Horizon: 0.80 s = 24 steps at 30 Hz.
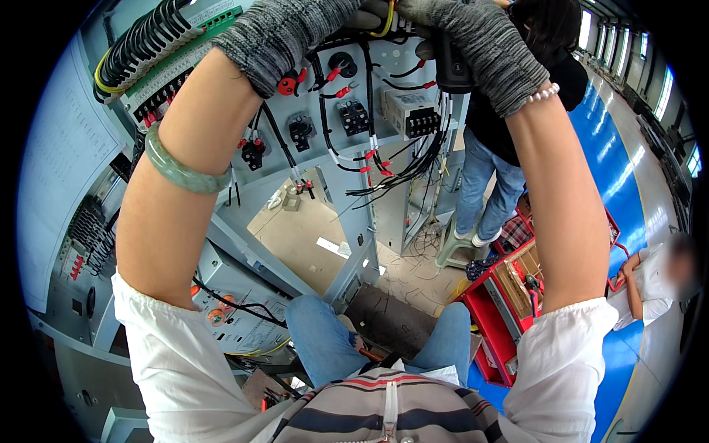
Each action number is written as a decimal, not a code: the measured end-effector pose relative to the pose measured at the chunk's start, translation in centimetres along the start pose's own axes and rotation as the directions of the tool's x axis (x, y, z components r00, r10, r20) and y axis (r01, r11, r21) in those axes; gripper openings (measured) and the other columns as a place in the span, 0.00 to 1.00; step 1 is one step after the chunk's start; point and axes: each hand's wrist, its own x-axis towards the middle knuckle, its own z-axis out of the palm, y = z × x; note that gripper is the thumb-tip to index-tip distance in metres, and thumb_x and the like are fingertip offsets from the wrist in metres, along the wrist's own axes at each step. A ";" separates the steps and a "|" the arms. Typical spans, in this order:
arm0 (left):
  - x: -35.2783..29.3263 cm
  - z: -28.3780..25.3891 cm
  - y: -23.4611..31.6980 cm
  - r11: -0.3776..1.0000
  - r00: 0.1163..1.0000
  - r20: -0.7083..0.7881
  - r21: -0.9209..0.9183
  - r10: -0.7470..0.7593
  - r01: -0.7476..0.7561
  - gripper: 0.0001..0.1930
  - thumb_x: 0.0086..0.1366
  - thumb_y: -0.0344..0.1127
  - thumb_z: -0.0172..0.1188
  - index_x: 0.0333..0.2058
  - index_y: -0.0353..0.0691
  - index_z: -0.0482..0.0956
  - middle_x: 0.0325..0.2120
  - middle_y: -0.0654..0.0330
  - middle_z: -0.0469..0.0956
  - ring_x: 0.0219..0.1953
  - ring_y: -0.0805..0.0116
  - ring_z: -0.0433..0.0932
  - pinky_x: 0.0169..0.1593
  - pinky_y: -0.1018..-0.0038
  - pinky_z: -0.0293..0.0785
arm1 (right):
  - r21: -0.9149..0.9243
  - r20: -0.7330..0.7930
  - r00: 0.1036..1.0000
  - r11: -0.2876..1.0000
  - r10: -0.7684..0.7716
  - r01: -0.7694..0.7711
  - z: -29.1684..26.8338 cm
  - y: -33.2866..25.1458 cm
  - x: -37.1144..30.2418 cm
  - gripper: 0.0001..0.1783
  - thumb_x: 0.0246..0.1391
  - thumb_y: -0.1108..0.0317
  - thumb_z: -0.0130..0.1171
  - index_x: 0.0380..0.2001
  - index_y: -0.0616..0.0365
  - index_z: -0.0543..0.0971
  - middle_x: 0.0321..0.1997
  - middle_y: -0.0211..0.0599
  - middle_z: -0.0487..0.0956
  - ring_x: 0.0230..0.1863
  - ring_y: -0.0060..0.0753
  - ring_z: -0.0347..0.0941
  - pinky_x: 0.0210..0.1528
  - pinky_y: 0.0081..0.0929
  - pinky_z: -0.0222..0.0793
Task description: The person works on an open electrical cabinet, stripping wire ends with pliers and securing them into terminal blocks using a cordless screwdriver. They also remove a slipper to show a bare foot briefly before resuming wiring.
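Observation:
Both my arms reach up to the top of the view, in grey knitted gloves. My right hand [473, 44] is closed round a black power tool [453, 70]; its blocky lower end shows below my fingers, and the rest is hidden. My left hand [295, 33] is beside it, its fingertips mostly out of sight at the top edge. A yellow-green wire [387, 21] runs between the two hands. Below them is a grey panel with black switch blocks [353, 117], a red knob part [288, 83], a pale meter box [411, 112] and black wires with red fork terminals [343, 91].
Bundled black wires [148, 48] hang at upper left. A person in jeans [480, 184] stands on a green stool [454, 251] close at right; another person [646, 288] is farther right. A red toolbox [491, 317] lies beside my knee. Wire scraps litter the floor [406, 258].

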 end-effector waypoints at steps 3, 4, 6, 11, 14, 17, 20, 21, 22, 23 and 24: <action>0.0 0.1 -0.1 1.000 1.000 -0.004 0.008 0.019 -0.019 0.15 0.60 0.34 0.59 0.44 0.34 0.75 0.28 0.60 0.78 0.28 0.75 0.76 0.33 0.79 0.76 | 0.015 -0.053 0.998 1.000 0.029 -0.028 0.4 -0.2 -0.1 0.14 0.47 0.64 0.62 0.35 0.60 0.74 0.22 0.29 0.75 0.16 0.23 0.70 0.17 0.19 0.68; -0.1 0.2 0.0 1.000 1.000 -0.009 0.010 0.021 -0.021 0.15 0.60 0.34 0.59 0.44 0.34 0.75 0.28 0.60 0.78 0.28 0.75 0.76 0.34 0.80 0.76 | 0.017 -0.070 0.997 0.999 0.043 -0.042 0.4 -0.2 -0.1 0.14 0.47 0.65 0.62 0.35 0.61 0.74 0.22 0.29 0.75 0.16 0.23 0.70 0.17 0.19 0.68; -1.0 0.3 0.3 0.994 0.995 0.027 0.045 0.094 -0.095 0.15 0.59 0.31 0.59 0.45 0.33 0.74 0.29 0.60 0.78 0.29 0.75 0.76 0.35 0.80 0.75 | 0.049 -0.062 0.998 0.998 0.030 -0.027 0.2 0.3 0.0 0.15 0.47 0.65 0.62 0.35 0.61 0.74 0.23 0.30 0.75 0.17 0.23 0.71 0.17 0.19 0.68; -0.5 0.3 -1.0 0.967 0.968 0.134 0.119 0.211 -0.227 0.21 0.55 0.21 0.59 0.49 0.32 0.68 0.32 0.59 0.77 0.32 0.75 0.75 0.35 0.79 0.75 | 0.121 -0.039 0.998 0.992 0.044 -0.040 0.2 0.4 0.2 0.13 0.47 0.65 0.62 0.33 0.63 0.75 0.22 0.32 0.75 0.17 0.24 0.71 0.18 0.19 0.69; -0.9 1.3 -0.7 0.936 0.967 0.049 0.244 0.250 -0.254 0.20 0.55 0.23 0.59 0.48 0.33 0.69 0.31 0.59 0.76 0.32 0.74 0.76 0.35 0.79 0.74 | 0.106 -0.043 0.996 0.992 0.073 -0.068 0.1 0.3 0.4 0.12 0.48 0.65 0.62 0.32 0.62 0.75 0.21 0.33 0.75 0.16 0.25 0.71 0.18 0.19 0.69; -0.8 1.3 -1.1 0.920 0.964 0.041 0.288 0.264 -0.265 0.21 0.55 0.24 0.60 0.48 0.35 0.69 0.31 0.59 0.76 0.32 0.74 0.75 0.35 0.79 0.74 | 0.121 -0.057 0.995 0.990 0.081 -0.074 0.2 0.3 0.3 0.11 0.48 0.66 0.62 0.31 0.62 0.75 0.21 0.33 0.75 0.17 0.25 0.71 0.18 0.19 0.70; -0.7 1.4 -1.1 0.935 0.969 0.035 0.257 0.244 -0.245 0.20 0.55 0.24 0.59 0.48 0.35 0.69 0.31 0.59 0.76 0.32 0.75 0.75 0.35 0.79 0.74 | 0.150 -0.063 0.995 0.987 0.075 -0.065 -0.1 0.8 0.5 0.10 0.48 0.67 0.62 0.30 0.62 0.75 0.21 0.33 0.76 0.17 0.25 0.71 0.19 0.19 0.70; -0.7 1.4 -1.2 0.944 0.972 0.037 0.233 0.233 -0.235 0.20 0.55 0.24 0.59 0.48 0.35 0.69 0.31 0.60 0.75 0.32 0.75 0.74 0.35 0.79 0.73 | 0.171 -0.066 0.995 0.984 0.072 -0.059 0.0 0.7 0.4 0.10 0.48 0.67 0.62 0.30 0.62 0.75 0.21 0.33 0.76 0.17 0.25 0.72 0.20 0.19 0.70; -0.7 1.3 -1.1 0.952 0.974 0.040 0.208 0.222 -0.225 0.20 0.55 0.24 0.58 0.48 0.36 0.69 0.31 0.60 0.75 0.32 0.75 0.74 0.35 0.80 0.73 | 0.192 -0.069 0.995 0.980 0.068 -0.054 0.0 0.7 0.4 0.10 0.48 0.67 0.62 0.30 0.62 0.75 0.22 0.32 0.76 0.18 0.25 0.72 0.20 0.19 0.70; -0.7 1.4 -1.1 0.948 0.975 0.025 0.230 0.222 -0.221 0.20 0.55 0.24 0.58 0.48 0.36 0.70 0.31 0.60 0.75 0.32 0.75 0.74 0.35 0.80 0.73 | 0.203 -0.055 0.996 0.978 0.067 -0.055 0.0 0.7 0.4 0.10 0.47 0.67 0.62 0.30 0.62 0.75 0.22 0.32 0.76 0.18 0.24 0.72 0.21 0.19 0.70; -0.7 1.4 -1.1 0.944 0.975 0.011 0.250 0.221 -0.217 0.20 0.55 0.24 0.58 0.48 0.36 0.70 0.30 0.60 0.75 0.32 0.76 0.74 0.34 0.80 0.73 | 0.214 -0.043 0.997 0.975 0.067 -0.057 -0.1 0.7 0.5 0.10 0.47 0.68 0.62 0.31 0.62 0.75 0.22 0.32 0.76 0.18 0.24 0.72 0.21 0.19 0.70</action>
